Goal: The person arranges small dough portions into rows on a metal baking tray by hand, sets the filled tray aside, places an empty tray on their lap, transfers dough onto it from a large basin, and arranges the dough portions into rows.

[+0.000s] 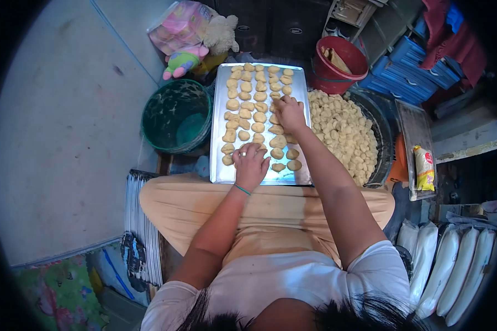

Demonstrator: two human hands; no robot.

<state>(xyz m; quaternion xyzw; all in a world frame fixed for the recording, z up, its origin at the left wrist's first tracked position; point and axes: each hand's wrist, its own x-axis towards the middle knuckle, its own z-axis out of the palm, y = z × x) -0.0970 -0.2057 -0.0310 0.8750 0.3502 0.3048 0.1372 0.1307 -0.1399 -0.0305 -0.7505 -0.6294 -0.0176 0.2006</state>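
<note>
Seen from the head camera, small pale dough pieces (278, 141) lie in lengthwise columns on a metal tray (221, 102), set just beyond the seated person's folded legs (189, 209). We note the left hand (250, 164) over the near end of the inner columns, its fingers parted and released, the tips resting at two pieces and the thumb standing apart. The right hand (290, 115) bends over the right-hand columns about mid-tray; its fingertips are hidden, so we cannot tell whether they grasp a piece or merely press one. Beside the tray's right edge we find a large heap of similar pieces (342, 135) in a dark basin (382, 124); a green bucket (174, 99) stands at the left. We judge each piece light, soft and easily dented, perhaps slightly tacky, and the tray stiff and smooth. A piece is best taken by its opposite sides, with light pressure; the tray, by its raised rim.
</note>
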